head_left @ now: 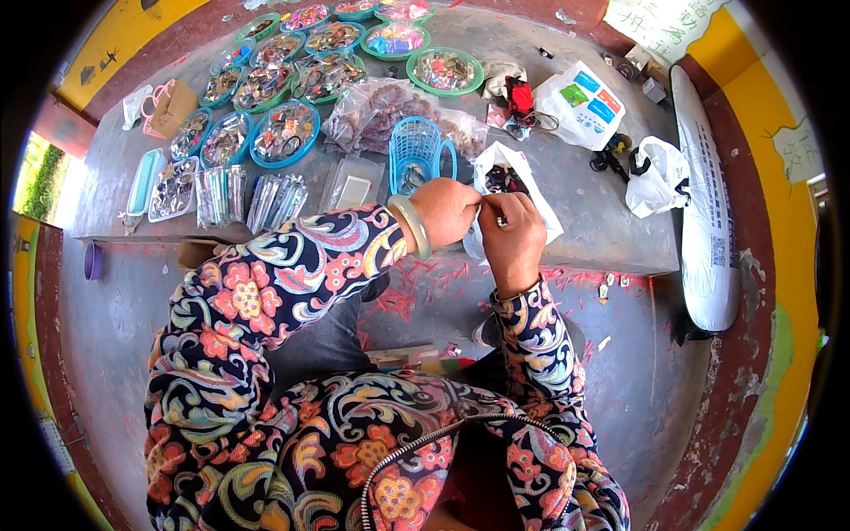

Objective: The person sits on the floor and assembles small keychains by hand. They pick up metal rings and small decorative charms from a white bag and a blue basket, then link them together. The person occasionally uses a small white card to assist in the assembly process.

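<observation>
One floral jacket point(341, 438) shows below two hands point(445, 212) point(515, 243) near one bag point(542, 212).

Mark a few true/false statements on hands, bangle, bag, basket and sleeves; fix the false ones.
1. The left hand and right hand are close together near an open white bag. True.
2. The pale bangle is on the right wrist. False: the pale bangle is on the left wrist.
3. The blue basket stands right of the open white bag. False: the blue basket stands left of it.
4. Dark items show inside the open white bag. True.
5. The sleeves are plain grey. False: the sleeves are colourfully patterned.
</observation>
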A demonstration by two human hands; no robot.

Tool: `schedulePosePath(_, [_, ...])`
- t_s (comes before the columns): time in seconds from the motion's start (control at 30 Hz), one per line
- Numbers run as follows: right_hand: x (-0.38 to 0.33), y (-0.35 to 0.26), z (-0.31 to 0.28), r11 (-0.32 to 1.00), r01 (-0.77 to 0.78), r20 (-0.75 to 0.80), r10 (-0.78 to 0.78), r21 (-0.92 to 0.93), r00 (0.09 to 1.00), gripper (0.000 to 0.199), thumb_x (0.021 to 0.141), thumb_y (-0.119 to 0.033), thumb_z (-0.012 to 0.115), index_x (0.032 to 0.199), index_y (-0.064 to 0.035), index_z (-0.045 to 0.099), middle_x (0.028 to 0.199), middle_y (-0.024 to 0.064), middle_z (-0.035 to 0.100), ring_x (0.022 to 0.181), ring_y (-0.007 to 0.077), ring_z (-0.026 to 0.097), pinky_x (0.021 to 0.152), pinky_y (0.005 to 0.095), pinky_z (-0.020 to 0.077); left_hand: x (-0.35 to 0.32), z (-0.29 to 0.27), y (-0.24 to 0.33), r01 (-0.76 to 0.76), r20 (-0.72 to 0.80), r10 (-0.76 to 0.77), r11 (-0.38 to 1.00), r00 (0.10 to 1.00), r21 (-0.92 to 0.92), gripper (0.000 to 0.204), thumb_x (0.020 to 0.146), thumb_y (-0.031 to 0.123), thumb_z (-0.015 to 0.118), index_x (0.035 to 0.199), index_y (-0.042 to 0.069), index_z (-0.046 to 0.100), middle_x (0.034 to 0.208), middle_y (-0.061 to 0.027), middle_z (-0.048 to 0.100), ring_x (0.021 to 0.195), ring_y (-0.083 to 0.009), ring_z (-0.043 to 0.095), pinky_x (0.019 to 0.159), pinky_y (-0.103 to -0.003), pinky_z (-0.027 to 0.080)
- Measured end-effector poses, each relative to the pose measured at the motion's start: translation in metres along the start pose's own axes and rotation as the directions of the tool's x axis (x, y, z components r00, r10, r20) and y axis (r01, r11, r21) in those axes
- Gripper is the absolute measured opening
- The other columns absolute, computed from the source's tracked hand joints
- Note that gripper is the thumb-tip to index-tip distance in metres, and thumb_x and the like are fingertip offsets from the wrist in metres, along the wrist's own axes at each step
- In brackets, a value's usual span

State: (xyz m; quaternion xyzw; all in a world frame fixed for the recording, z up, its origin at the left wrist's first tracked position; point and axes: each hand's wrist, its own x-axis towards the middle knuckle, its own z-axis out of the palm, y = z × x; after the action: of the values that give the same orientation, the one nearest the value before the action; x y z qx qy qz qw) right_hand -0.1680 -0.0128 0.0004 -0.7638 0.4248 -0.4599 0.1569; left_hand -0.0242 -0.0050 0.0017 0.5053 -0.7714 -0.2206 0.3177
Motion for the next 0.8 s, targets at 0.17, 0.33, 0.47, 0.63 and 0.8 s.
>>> schedulePosePath(0.17, [0.002, -0.004, -0.003, 0.995, -0.096, 0.073, 0.093, 0.031, 0.993, 0.003, 0.067, -0.005, 0.060, 0.070, -0.0045, 0.060, 0.068, 0.0092, 0.057, 0.064, 0.0269, 0.056, 0.056, 0.0346, 0.0443, 0.000, 0.003, -0.004, 0.022, 0.016, -0.022, 1.000, 1.000, 0.015, 0.015, 0.074, 0.010, 0.048, 0.079, 0.003, 0.061, 0.067, -0.0201, 0.056, 0.065, -0.0369, 0.056, 0.055, -0.042, 0.043])
schedulePosePath(0.33, [-0.004, -0.001, 0.002, 0.998, 0.004, 0.052, -0.001, -0.064, 0.999, 0.002, 0.067, -0.005, 0.060, 0.070, -0.0048, 0.059, 0.068, 0.0090, 0.057, 0.062, 0.0266, 0.056, 0.056, 0.0345, 0.0444, -0.007, 0.006, -0.008, 0.045, 0.024, -0.047, 0.997, 0.999, 0.057, 0.015, 0.074, 0.011, 0.048, 0.078, 0.003, 0.060, 0.067, -0.0202, 0.056, 0.064, -0.0370, 0.056, 0.055, -0.043, 0.044])
schedulePosePath(0.47, [0.004, 0.001, 0.001, 0.999, -0.052, 0.027, 0.052, -0.006, 0.998, 0.003, 0.067, -0.004, 0.060, 0.070, -0.0045, 0.059, 0.066, 0.0091, 0.056, 0.061, 0.0258, 0.056, 0.055, 0.0338, 0.0443, 0.002, 0.001, -0.003, 0.048, 0.020, -0.048, 0.999, 0.999, 0.019, 0.015, 0.075, 0.012, 0.048, 0.075, 0.003, 0.060, 0.067, -0.0202, 0.056, 0.064, -0.0371, 0.055, 0.055, -0.042, 0.043])
schedulePosePath(0.63, [0.001, 0.003, 0.002, 0.983, -0.152, 0.019, 0.151, 0.099, 0.988, 0.003, 0.067, -0.003, 0.061, 0.071, -0.0025, 0.060, 0.067, 0.0089, 0.057, 0.058, 0.0210, 0.057, 0.054, 0.0286, 0.0446, 0.003, 0.000, -0.002, 0.042, -0.007, -0.042, 0.997, 0.999, -0.062, 0.016, 0.077, 0.015, 0.049, 0.073, 0.003, 0.059, 0.064, -0.0194, 0.054, 0.061, -0.0357, 0.055, 0.052, -0.039, 0.042])
schedulePosePath(0.8, [0.002, 0.006, 0.003, 0.945, -0.241, 0.065, 0.233, 0.219, 0.970, 0.008, 0.071, -0.004, 0.061, 0.078, -0.0018, 0.063, 0.070, 0.0077, 0.060, 0.056, 0.0141, 0.057, 0.053, 0.0233, 0.0445, 0.004, -0.002, -0.005, 0.041, -0.062, -0.047, 0.994, 0.997, -0.097, 0.017, 0.078, 0.017, 0.051, 0.072, 0.003, 0.058, 0.062, -0.0187, 0.053, 0.058, -0.0340, 0.054, 0.050, -0.036, 0.041])
